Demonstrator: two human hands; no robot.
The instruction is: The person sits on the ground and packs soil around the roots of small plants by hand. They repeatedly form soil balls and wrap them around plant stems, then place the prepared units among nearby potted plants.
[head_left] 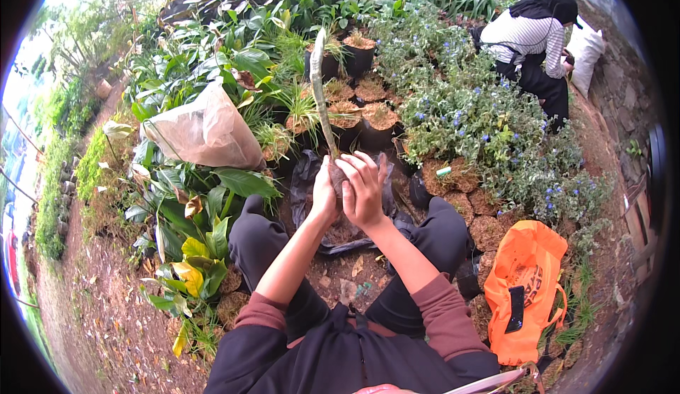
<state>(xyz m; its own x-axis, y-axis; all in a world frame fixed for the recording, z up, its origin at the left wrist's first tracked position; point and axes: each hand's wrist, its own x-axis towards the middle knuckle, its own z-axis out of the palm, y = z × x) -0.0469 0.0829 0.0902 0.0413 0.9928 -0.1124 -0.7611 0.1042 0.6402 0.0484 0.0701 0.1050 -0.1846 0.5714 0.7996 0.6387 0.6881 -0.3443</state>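
Between my knees, my left hand [324, 192] and my right hand [363, 190] are cupped together around a dark clump of soil [338, 174]. Out of that clump rises one long, narrow, mottled grey-green leaf [319, 89], like a snake plant's, standing nearly upright with a slight lean to the left. My fingers wrap the clump from both sides and hide most of it. Below and behind my hands a crumpled black plastic sheet or bag [303, 185] lies on the ground, partly covered by my wrists.
Several black pots [360, 53] of brown fibre stand ahead. Broad-leaved plants and a pale plastic bag [205, 128] are at left. Blue-flowered bushes [467, 111] grow at right, before a crouching person [528, 40] and a white sack [586, 54]. A phone [516, 307] lies on an orange bag [520, 252].
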